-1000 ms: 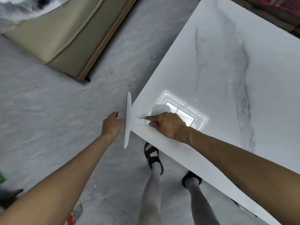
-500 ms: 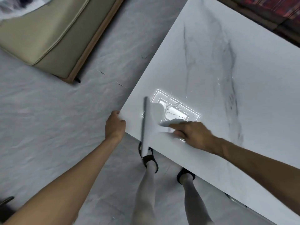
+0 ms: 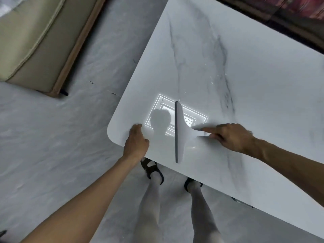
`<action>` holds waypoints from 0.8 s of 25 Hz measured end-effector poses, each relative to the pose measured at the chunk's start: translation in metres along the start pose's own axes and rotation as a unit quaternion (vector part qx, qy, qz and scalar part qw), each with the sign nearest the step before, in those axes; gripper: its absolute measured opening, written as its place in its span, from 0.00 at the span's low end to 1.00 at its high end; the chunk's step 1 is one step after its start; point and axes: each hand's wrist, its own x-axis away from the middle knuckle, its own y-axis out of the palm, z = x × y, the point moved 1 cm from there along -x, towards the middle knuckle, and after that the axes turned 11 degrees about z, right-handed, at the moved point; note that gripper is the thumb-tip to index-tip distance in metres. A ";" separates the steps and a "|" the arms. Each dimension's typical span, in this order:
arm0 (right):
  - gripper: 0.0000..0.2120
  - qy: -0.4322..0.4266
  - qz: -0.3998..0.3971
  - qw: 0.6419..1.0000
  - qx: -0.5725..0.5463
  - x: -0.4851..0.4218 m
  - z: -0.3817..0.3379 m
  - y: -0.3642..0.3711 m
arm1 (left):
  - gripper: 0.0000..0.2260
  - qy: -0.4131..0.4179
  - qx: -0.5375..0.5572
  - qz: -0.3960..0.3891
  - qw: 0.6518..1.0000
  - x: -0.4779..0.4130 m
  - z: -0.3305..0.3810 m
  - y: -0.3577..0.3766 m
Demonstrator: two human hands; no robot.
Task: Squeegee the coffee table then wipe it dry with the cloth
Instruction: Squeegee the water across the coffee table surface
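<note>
Judged partway through squeegeeing, with right hand [image 3: 231,137] clamped on the squeegee [image 3: 180,135], blade down on the coffee table [image 3: 263,76] just left of that hand, left hand [image 3: 135,144] clasping the near edge; drying not begun, no cloth seen.

Squeegee [image 3: 178,132]: handle end hidden inside the right hand [image 3: 231,137].
Left hand [image 3: 135,142]: fingers out of sight at the table's edge.
Coffee table [image 3: 245,85]: cut off top and right.
Sofa [image 3: 35,41]: cut off top and left.
Far strip [image 3: 280,16]: dark, blurred.
</note>
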 end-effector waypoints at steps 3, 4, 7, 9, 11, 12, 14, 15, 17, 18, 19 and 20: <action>0.30 0.041 0.023 0.998 0.045 0.032 0.046 -0.032 | 0.28 -0.007 -0.030 -0.052 0.998 -0.004 0.016 0.012; 0.27 0.046 0.022 0.997 0.053 0.036 0.050 -0.038 | 0.28 -0.014 -0.040 -0.064 0.997 -0.007 0.019 0.013; 0.18 0.039 -0.001 0.999 0.005 0.020 0.023 -0.031 | 0.24 -0.068 -0.023 -0.029 0.997 -0.014 0.024 0.003; 0.18 -0.024 -0.021 0.999 -0.024 -0.009 -0.020 -0.004 | 0.19 -0.124 0.024 0.045 0.991 -0.015 0.022 -0.010; 0.17 -0.077 -0.070 0.994 -0.040 -0.045 -0.074 0.027 | 0.17 -0.154 0.053 0.110 0.980 -0.018 0.017 -0.024; 0.17 -0.090 -0.095 0.991 -0.040 -0.061 -0.098 0.037 | 0.16 -0.154 0.060 0.132 0.977 -0.019 0.012 -0.030; 0.17 -0.084 -0.100 0.991 -0.039 -0.089 -0.122 0.045 | 0.16 -0.129 0.062 0.142 0.980 -0.024 0.005 -0.040; 0.17 -0.071 -0.083 0.993 -0.040 -0.099 -0.119 0.044 | 0.17 -0.115 0.052 0.132 0.983 -0.026 0.002 -0.043; 0.17 -0.034 -0.042 0.998 -0.031 -0.105 -0.093 0.034 | 0.17 -0.094 0.023 0.097 0.991 -0.028 0.001 -0.043; 0.17 -0.009 -0.025 0.999 -0.027 -0.102 -0.072 0.026 | 0.16 -0.087 0.012 0.078 0.993 -0.030 0.003 -0.040; 0.17 0.022 -0.008 0.999 -0.029 -0.096 -0.049 0.016 | 0.15 -0.081 0.004 0.059 0.995 -0.031 0.006 -0.036; 0.17 0.060 0.009 0.998 -0.033 -0.087 -0.024 0.005 | 0.14 -0.073 -0.001 0.041 0.996 -0.031 0.011 -0.031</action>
